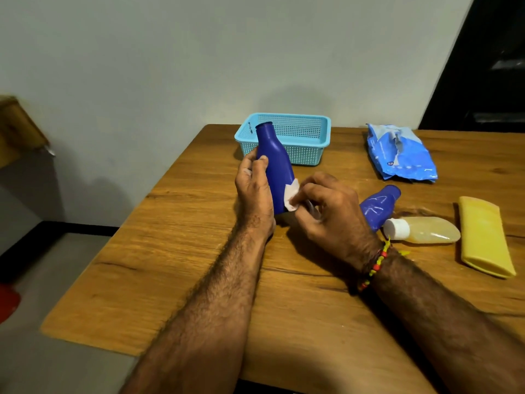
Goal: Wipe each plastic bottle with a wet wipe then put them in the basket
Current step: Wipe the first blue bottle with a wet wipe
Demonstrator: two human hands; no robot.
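- The left hand [253, 189] grips a dark blue, capless plastic bottle [274, 163] at frame centre, fingers curled round its far side and thumb on the near side.
- That bottle's long axis runs nearly upright, leaning a little to the upper left, its open neck overlapping the light blue perforated plastic basket [295, 143] behind it.
- The right hand [329, 211] pinches a small folded white wet wipe [291, 196] against the lower right flank of the bottle.
- Judging by this, wiping is under way; the stroke likely runs up along the axis, and the drop into the basket lies just beyond, toward upper centre.
- The left hand, already carrying the bottle, is the nearer to the basket.
- Waiting at right on the wooden table [176, 251]: a second dark blue bottle [379, 204] lying on its side, a clear yellowish bottle with a white cap [426, 230], and a flat yellow plastic bottle [484, 237].
- A crumpled blue wipes packet [400, 155] lies at upper right.
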